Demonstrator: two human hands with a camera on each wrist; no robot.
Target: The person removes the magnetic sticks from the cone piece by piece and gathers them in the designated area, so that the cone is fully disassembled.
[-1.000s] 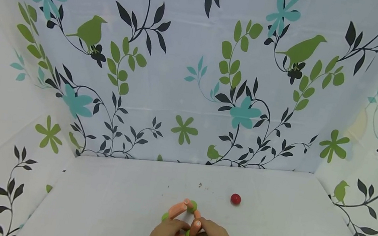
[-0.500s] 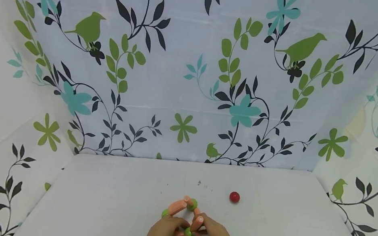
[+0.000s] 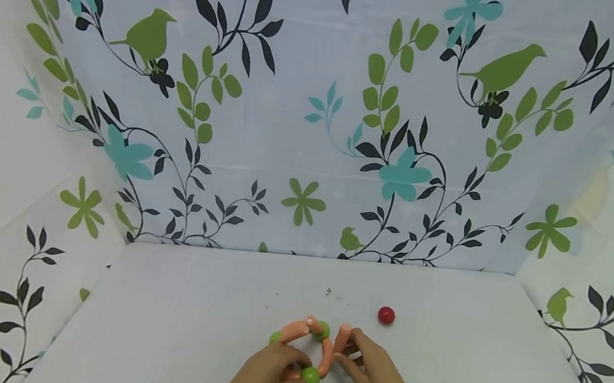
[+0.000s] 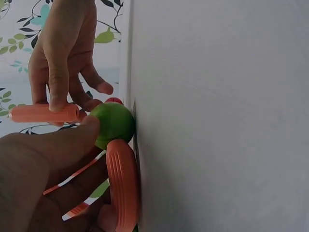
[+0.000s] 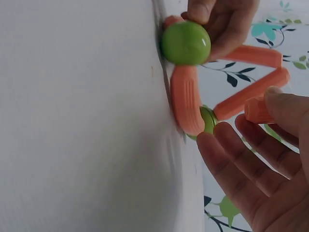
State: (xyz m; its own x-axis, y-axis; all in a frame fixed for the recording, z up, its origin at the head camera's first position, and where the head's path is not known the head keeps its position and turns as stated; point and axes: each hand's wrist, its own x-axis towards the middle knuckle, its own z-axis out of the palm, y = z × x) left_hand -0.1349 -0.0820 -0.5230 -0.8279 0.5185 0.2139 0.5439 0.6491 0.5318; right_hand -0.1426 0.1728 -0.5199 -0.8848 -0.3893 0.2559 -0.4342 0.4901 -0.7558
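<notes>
My left hand (image 3: 269, 374) pinches a green ball connector (image 3: 310, 378) at the near corner of a ring of orange rods and green balls on the table. From that ball a curved orange rod (image 3: 326, 356) runs to another green ball (image 3: 324, 332) at the back. A straight orange rod (image 4: 43, 113) is pinched between thumb and fingers of my right hand (image 3: 375, 370), just right of the ring and apart from the near ball. In the right wrist view its other fingers are spread and two more straight rods (image 5: 253, 92) slant up from the ring.
A red ball (image 3: 386, 316) lies on the white table (image 3: 174, 324) behind my right hand. Small dark specks (image 3: 329, 292) mark the surface near the back. Patterned cloth (image 3: 271, 113) with birds and leaves hangs behind and at both sides.
The straight rod has come away from the near green ball and moved right and back in my right hand. My left hand stays on the ball.
</notes>
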